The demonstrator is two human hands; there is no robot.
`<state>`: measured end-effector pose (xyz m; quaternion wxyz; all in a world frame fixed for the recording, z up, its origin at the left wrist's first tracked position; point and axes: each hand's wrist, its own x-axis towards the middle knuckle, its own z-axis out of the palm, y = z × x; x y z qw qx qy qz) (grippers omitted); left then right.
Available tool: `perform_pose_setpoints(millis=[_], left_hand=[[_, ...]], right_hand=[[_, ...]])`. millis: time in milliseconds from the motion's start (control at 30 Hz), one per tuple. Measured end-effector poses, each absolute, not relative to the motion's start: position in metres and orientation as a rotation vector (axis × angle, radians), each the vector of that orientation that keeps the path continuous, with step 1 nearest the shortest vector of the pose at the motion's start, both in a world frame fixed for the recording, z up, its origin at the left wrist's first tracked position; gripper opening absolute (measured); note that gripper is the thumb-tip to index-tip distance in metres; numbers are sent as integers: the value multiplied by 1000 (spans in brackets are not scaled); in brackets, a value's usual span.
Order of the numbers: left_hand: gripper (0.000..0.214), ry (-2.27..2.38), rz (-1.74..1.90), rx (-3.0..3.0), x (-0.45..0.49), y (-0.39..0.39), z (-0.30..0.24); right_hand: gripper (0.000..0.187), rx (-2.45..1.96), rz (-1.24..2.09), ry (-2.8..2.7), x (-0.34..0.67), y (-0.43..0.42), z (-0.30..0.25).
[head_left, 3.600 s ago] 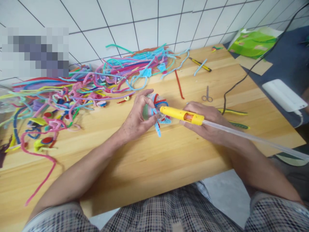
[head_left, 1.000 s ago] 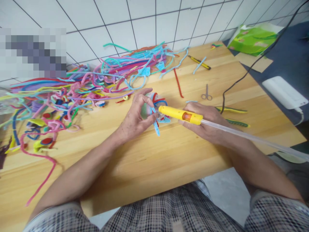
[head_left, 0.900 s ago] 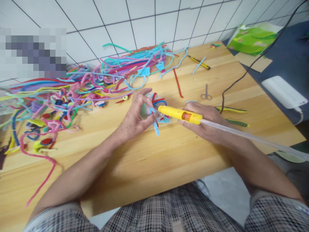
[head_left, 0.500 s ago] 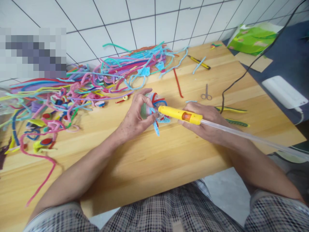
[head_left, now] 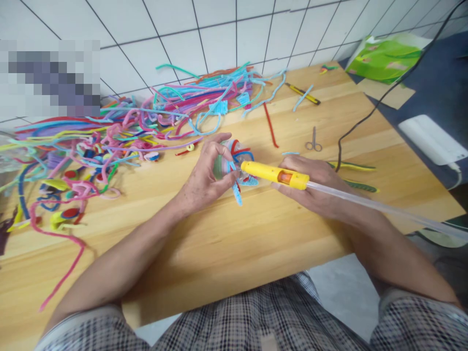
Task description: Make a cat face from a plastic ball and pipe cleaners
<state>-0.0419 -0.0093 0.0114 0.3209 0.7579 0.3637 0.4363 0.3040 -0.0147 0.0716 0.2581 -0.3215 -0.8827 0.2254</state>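
My left hand [head_left: 206, 178] is closed around a small craft piece [head_left: 234, 165] built of coiled blue, red and green pipe cleaners, held just above the wooden table [head_left: 234, 234]. A blue strand hangs from the piece. My right hand [head_left: 314, 187] grips a yellow glue gun [head_left: 274, 174] with a long clear glue stick [head_left: 376, 208] trailing out behind it to the right. The gun's tip touches the craft piece right beside my left thumb.
A big heap of coloured pipe cleaners [head_left: 120, 131] covers the table's far left. Small scissors [head_left: 313, 142], a yellow utility knife [head_left: 302, 94], a black cable [head_left: 365, 122], a green bag [head_left: 383, 58] and a white box [head_left: 431, 139] lie to the right.
Almost nothing differs. Both hands stay in place with the glue gun's tip held against the craft piece; the view shifted only slightly.
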Motion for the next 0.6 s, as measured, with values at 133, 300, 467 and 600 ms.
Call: perform_pose_setpoints(millis=[133, 300, 467, 600], left_hand=[[44, 964, 1142, 1980, -41, -10, 12], [43, 1011, 1125, 2008, -39, -10, 12], [43, 1016, 1123, 2009, -39, -11, 14], [36, 1006, 1134, 2046, -40, -12, 16]], right_hand=[[19, -880, 606, -2398, 305, -13, 64], [18, -863, 592, -2388, 306, -12, 61], [17, -945, 670, -2435, 303, -16, 83], [22, -1062, 730, -2350, 306, -21, 100]])
